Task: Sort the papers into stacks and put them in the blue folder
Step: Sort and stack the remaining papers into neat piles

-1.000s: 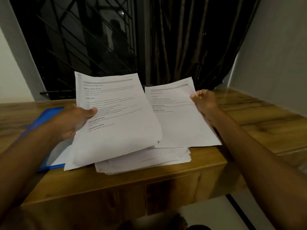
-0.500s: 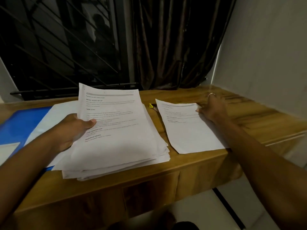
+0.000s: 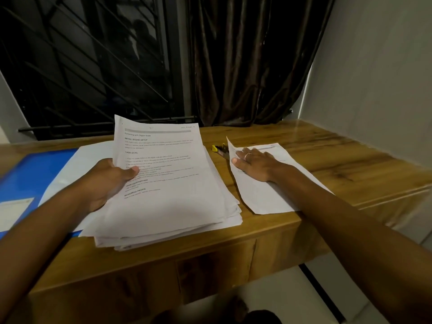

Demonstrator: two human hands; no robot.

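Left hand (image 3: pixel 109 181) tight around the paper stack (image 3: pixel 175 206), right hand (image 3: pixel 254 164) flat, straight-fingered, on a lone sheet (image 3: pixel 264 197) beside it.

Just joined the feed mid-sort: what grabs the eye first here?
The thick paper stack sits at mid-desk, its top sheets gripped by the left hand. To its right, the right hand presses flat on a single sheet. The blue folder lies at the far left.
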